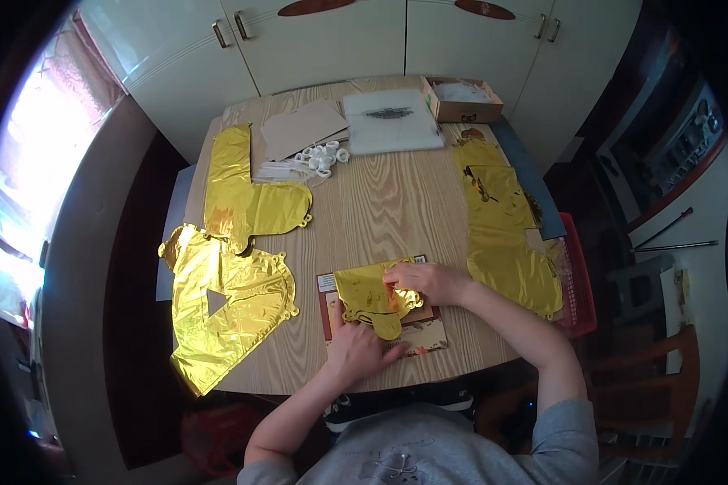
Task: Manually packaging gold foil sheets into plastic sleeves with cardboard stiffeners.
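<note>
1. While your left hand (357, 353) is spread wide at the near edge of the worktop (392, 202), its thumb points right below the folded gold foil piece (360, 288) and its index finger runs up the foil's left side; the other fingertips are hidden, perhaps tucked under to steady it.
2. Your right hand (435, 283) is narrow, fingers drawn together on the foil's upper right; you may be pinching or only pressing, I can't tell which.
3. That foil lies over a printed card (427, 337) near the middle of the near edge, probably because this is your easiest reach.
4. Toward the worktop's left edge, two flat gold foil pieces (259, 208) lie spread, the nearer one with a triangular opening; more gold foil (505, 259) lies along the right edge. Keeping both sides separate likely leaves your centre free.
5. By the far edge sit grey-brown card sheets (303, 129), white ring-shaped parts (323, 159) and a clear plastic stack (392, 129), with an open cardboard box (463, 111) at the far right corner, seemingly set back from your forearms.
</note>
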